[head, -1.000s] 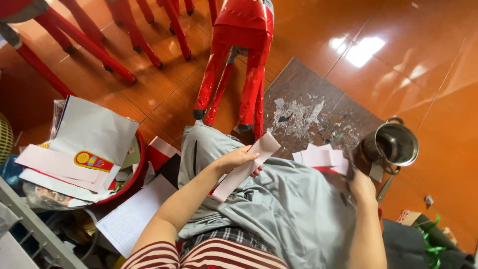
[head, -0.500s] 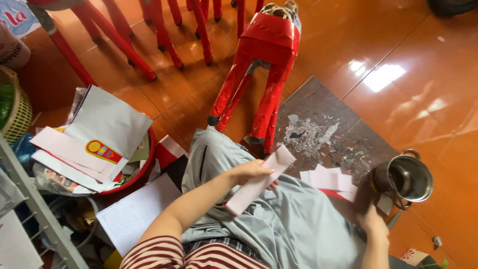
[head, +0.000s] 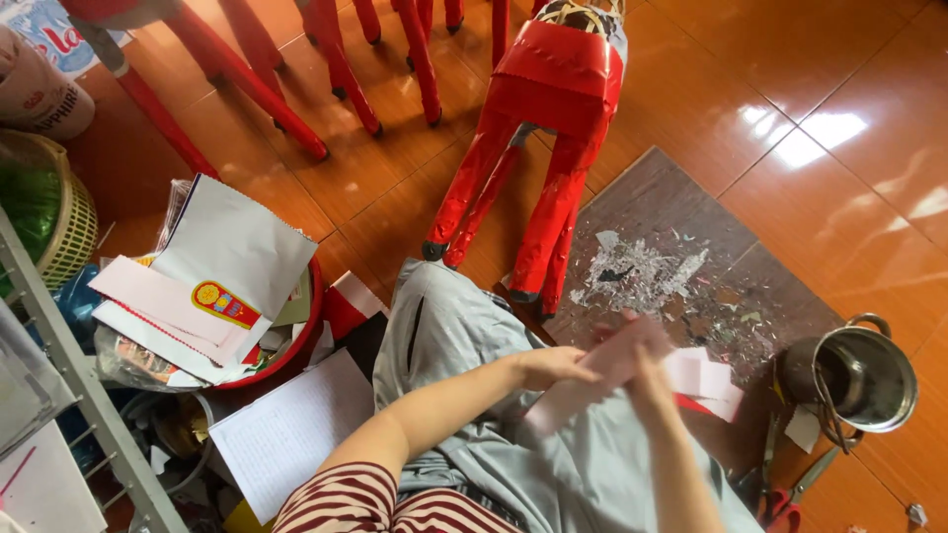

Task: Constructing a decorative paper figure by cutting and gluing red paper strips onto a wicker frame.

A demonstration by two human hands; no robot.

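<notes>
**Head view: both hands on a pale paper strip above the lap, floor work area**

Head camera, looking down on a glossy orange-brown tiled floor (head: 790,59) with a darker grey-brown board (head: 671,212) laid on it, right of centre. Left to right: one grey metal rack rail (head: 79,395) runs diagonally along the left edge; one woven basket (head: 69,222) stands behind it; one red basin (head: 296,350) is heaped with sheets of white paper (head: 237,242), one of them bearing a yellow-and-red label. One lined notebook page (head: 291,429) lies on the floor just below the basin. Several red stool legs (head: 247,79) cross the top left; their number cannot be counted with certainty. One red paper-covered figure (head: 553,109) on four legs stands at the top centre, its feet at the edge of the board. One patch of grey-white paper scraps (head: 637,276) is scattered on the board.

The person sits with grey trousers (head: 464,345) and a red-and-white striped sleeve (head: 346,503) in view. The left hand (head: 548,367) and right hand (head: 647,370) meet over the lap, both closed on one pale paper strip (head: 592,380); motion blur makes the exact finger grip hard to read. One small stack of white paper pieces (head: 706,380) lies just right of the hands. One steel pot (head: 859,380) with a loop handle stands at the far right, and one pair of red-handled scissors (head: 790,489) lies below it.
</notes>
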